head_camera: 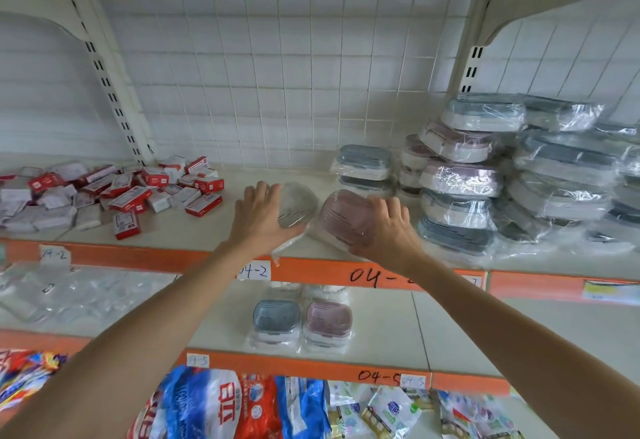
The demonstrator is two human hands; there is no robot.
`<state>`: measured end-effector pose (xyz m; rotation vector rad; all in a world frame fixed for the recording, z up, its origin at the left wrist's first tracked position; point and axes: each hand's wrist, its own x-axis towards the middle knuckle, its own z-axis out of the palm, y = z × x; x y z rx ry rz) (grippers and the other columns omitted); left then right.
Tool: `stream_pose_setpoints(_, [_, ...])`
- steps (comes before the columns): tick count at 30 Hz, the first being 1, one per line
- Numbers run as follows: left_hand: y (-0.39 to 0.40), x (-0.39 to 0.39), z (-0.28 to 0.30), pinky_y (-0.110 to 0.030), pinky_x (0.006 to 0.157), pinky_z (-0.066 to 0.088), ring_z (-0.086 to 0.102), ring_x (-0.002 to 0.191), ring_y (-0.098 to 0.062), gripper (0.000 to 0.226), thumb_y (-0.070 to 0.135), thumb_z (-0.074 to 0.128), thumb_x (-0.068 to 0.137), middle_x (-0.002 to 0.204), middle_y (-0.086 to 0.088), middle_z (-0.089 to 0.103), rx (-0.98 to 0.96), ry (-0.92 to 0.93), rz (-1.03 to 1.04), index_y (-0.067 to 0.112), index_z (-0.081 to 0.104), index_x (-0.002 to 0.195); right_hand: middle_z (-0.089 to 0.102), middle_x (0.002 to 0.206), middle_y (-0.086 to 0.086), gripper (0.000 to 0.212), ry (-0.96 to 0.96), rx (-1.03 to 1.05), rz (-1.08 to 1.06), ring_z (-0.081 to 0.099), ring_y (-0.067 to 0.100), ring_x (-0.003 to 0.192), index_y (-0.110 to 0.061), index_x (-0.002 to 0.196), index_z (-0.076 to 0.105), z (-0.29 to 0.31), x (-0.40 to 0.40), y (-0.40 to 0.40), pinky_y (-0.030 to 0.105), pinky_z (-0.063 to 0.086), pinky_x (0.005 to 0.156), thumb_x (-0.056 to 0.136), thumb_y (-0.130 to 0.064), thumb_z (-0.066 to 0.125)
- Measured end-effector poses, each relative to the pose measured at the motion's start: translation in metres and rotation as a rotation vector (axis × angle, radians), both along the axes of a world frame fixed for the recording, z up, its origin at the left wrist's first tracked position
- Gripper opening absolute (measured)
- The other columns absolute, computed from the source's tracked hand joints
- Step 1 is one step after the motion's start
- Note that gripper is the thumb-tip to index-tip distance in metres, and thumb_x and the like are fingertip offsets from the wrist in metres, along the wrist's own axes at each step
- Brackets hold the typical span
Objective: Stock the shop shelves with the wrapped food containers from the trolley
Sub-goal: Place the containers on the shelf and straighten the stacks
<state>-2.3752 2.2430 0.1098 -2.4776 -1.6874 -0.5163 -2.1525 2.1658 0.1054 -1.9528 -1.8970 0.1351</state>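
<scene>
Both forearms reach up and forward past the lower shelves. Detergent bags [221,404] below, nearest me, cut off by the bottom edge.

Left hand [263,216]: fingers spread and fairly straight, laid flat over a grey-lidded wrapped container [298,206]. Not curled round it; pressing or steadying, I judge, to slide it back from the shelf edge.

Right hand [388,227]: fingers also spread, resting on the near-right side of a pink-lidded wrapped container [343,216], which sits tilted. Palm hides its right edge, so I cannot tell if the thumb hooks underneath.

Both containers sit on the shelf [207,230] marked 04-2, side by side, close to touching, near the front lip. Placement reads as filling the gap between the red-and-white boxes [131,192] at left and the stacked wrapped containers [485,175] at right. Blue-lidded pair [365,168] stands just behind the pink one.

One shelf down: a blue container [276,317] and a pink container [329,320] side by side.

Hard to make out:
- Trolley not in view.
- Wrap glare blurs the right-hand stack; count uncertain.
- Price-strip label partly behind my right wrist.
- Clear packets at lower left, contents unreadable.
</scene>
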Motion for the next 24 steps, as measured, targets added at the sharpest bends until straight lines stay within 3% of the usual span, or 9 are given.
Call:
stream_pose_setpoints(3, [-0.021, -0.002, 0.001, -0.041, 0.086, 0.041, 0.043, 0.107, -0.03, 0.11, 0.086, 0.026, 0.055, 0.118, -0.012, 0.047, 0.1, -0.062, -0.002, 0.012, 0.042, 0.136, 0.027, 0.131, 0.007, 0.099, -0.022, 0.079, 0.012, 0.03, 0.026, 0.116, -0.015, 0.144, 0.02, -0.002, 0.003, -0.015, 0.039, 0.035, 0.102, 0.069, -0.043, 0.078])
stream_pose_setpoints(7, [-0.053, -0.003, -0.012, -0.042, 0.089, 0.038, 0.041, 0.112, -0.03, 0.117, 0.087, 0.023, 0.054, 0.124, -0.011, 0.045, 0.031, -0.033, 0.023, 0.01, 0.036, 0.141, 0.029, 0.13, 0.006, 0.092, -0.06, 0.138, 0.047, 0.031, 0.026, 0.116, -0.018, 0.142, 0.028, -0.01, 0.009, -0.042, 0.038, 0.035, 0.101, 0.068, -0.044, 0.077])
stream_pose_setpoints(10, [-0.078, 0.0, -0.031, -0.044, 0.087, 0.042, 0.045, 0.108, -0.032, 0.111, 0.084, 0.029, 0.06, 0.12, -0.013, 0.047, 0.026, -0.059, 0.034, 0.006, 0.039, 0.139, 0.029, 0.13, 0.004, 0.088, -0.062, 0.076, 0.1, 0.031, 0.025, 0.119, -0.02, 0.14, 0.03, -0.025, 0.013, -0.07, 0.04, 0.037, 0.101, 0.069, -0.045, 0.075])
stream_pose_setpoints(13, [-0.098, 0.004, -0.042, -0.046, 0.087, 0.045, 0.045, 0.106, -0.034, 0.101, 0.075, 0.05, 0.07, 0.119, -0.016, 0.046, 0.032, -0.072, 0.038, 0.002, 0.039, 0.138, 0.03, 0.131, 0.004, 0.085, -0.127, 0.056, 0.129, 0.032, 0.025, 0.119, -0.019, 0.14, 0.03, -0.04, 0.016, -0.093, 0.04, 0.039, 0.099, 0.071, -0.042, 0.073])
stream_pose_setpoints(18, [-0.13, 0.002, -0.064, -0.049, 0.089, 0.045, 0.044, 0.11, -0.037, 0.099, 0.067, 0.061, 0.071, 0.124, -0.019, 0.045, 0.002, -0.076, 0.068, -0.001, 0.037, 0.138, 0.028, 0.133, 0.007, 0.091, -0.03, -0.043, 0.152, 0.031, 0.027, 0.121, -0.015, 0.141, 0.028, -0.058, 0.012, -0.116, 0.044, 0.037, 0.103, 0.07, -0.045, 0.075])
stream_pose_setpoints(21, [-0.149, -0.003, -0.082, -0.046, 0.079, 0.048, 0.048, 0.108, -0.036, 0.098, 0.073, 0.048, 0.07, 0.121, -0.018, 0.048, -0.004, -0.047, 0.03, -0.001, 0.041, 0.135, 0.027, 0.135, 0.006, 0.093, -0.03, -0.175, 0.176, 0.029, 0.025, 0.126, -0.016, 0.143, 0.025, -0.075, 0.01, -0.131, 0.041, 0.036, 0.106, 0.071, -0.046, 0.075])
stream_pose_setpoints(24, [-0.164, -0.01, -0.104, -0.044, 0.074, 0.048, 0.052, 0.102, -0.035, 0.093, 0.067, 0.06, 0.069, 0.117, -0.016, 0.051, -0.045, 0.009, -0.008, 0.0, 0.046, 0.132, 0.027, 0.135, 0.007, 0.091, -0.061, -0.296, 0.201, 0.033, 0.026, 0.123, -0.016, 0.142, 0.025, -0.095, 0.008, -0.144, 0.039, 0.038, 0.104, 0.072, -0.044, 0.074])
